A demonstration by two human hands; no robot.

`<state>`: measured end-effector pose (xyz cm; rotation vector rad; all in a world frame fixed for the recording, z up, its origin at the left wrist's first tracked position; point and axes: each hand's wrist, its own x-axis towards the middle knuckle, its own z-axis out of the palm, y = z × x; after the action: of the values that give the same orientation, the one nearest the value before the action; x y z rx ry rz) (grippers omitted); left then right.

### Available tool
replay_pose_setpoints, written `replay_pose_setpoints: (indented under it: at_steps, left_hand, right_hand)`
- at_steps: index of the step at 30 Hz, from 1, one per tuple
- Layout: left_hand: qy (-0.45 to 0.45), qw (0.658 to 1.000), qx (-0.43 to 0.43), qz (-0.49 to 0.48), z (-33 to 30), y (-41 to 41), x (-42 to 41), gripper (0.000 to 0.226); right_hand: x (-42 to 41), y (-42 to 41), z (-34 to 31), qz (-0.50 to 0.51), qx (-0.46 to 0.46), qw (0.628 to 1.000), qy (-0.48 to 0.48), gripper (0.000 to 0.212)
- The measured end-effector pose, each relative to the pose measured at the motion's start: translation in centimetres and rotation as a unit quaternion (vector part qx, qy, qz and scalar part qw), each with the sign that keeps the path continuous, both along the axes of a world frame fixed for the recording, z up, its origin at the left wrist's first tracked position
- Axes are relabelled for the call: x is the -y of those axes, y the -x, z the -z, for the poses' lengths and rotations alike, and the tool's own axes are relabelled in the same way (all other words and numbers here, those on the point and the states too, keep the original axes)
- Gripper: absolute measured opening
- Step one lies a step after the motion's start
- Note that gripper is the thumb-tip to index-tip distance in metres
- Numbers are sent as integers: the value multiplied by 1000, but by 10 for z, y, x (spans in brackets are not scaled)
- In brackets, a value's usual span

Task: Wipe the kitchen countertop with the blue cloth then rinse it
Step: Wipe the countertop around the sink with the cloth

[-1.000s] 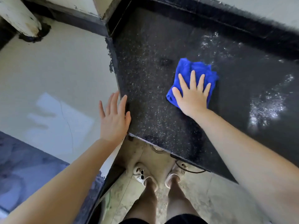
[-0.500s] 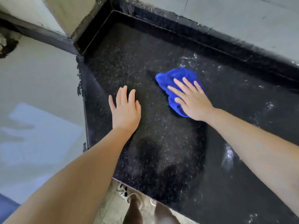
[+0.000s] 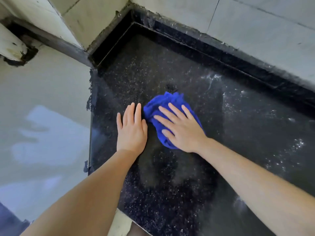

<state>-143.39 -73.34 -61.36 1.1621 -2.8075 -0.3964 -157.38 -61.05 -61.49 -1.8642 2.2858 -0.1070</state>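
Note:
A crumpled blue cloth (image 3: 167,103) lies on the black speckled countertop (image 3: 170,176). My right hand (image 3: 182,128) presses flat on the cloth with its fingers straight and spread, covering the cloth's near half. My left hand (image 3: 132,128) rests flat on the bare countertop just left of the cloth, fingers straight and together, its index finger almost touching the cloth's edge. Wet streaks (image 3: 213,79) glisten on the stone to the right of the cloth.
The countertop ends in a left edge (image 3: 91,126) with chipped dark trim, beside a pale floor (image 3: 42,116). A raised black lip (image 3: 213,53) runs along the back under a tiled wall (image 3: 238,19). A white pipe (image 3: 10,45) enters the floor at far left.
My right hand has slid the cloth leftward, close to my left hand. My left hand came off the counter's edge onto the countertop and now lies flat beside the cloth.

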Motion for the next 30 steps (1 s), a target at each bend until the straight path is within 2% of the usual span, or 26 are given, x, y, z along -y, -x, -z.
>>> replay_pose_setpoints:
  at_steps: [2,4,7,9,11,14,16,18,22,26,28,30]
  left_hand:
    - [1,1000,9,4,0,-1,0,51]
    - [-3,1000,17,7,-2,-1,0,49]
    - [-8,1000,25,13,-3,-1,-1,48]
    - [0,999,42,19,-3,-1,-1,52]
    - [7,998,54,23,-3,-1,1,57]
    - [12,998,62,26,-2,-1,2,58]
    - [10,997,68,29,-2,-1,1,61]
    - [10,997,75,32,-2,-1,1,63]
    - [25,995,71,62,1,-4,4,62]
    - [32,995,50,80,3,-7,3,49]
    - [58,992,49,100,0,-3,2,39]
    - [78,984,49,155,-7,10,-5,42]
  right_hand:
    - [39,63,2,56,-18,998,-14,55]
    - [58,116,4,167,-22,985,-36,51]
    - [50,123,1,295,-2,954,-58,52]
    - [34,80,-1,275,-18,960,-58,60]
    - [25,29,-4,190,-19,979,-76,71]
    - [46,21,-8,96,-26,992,-76,63]
    - [73,47,-4,100,-22,994,-47,55]
    - [96,80,-2,151,-7,988,-33,52]
    - [81,132,2,298,23,954,-30,51]
    - [-32,138,3,431,-4,902,-30,50]
    - [-83,138,-2,511,6,858,-46,50]
    - [-96,136,-9,597,44,798,-62,51]
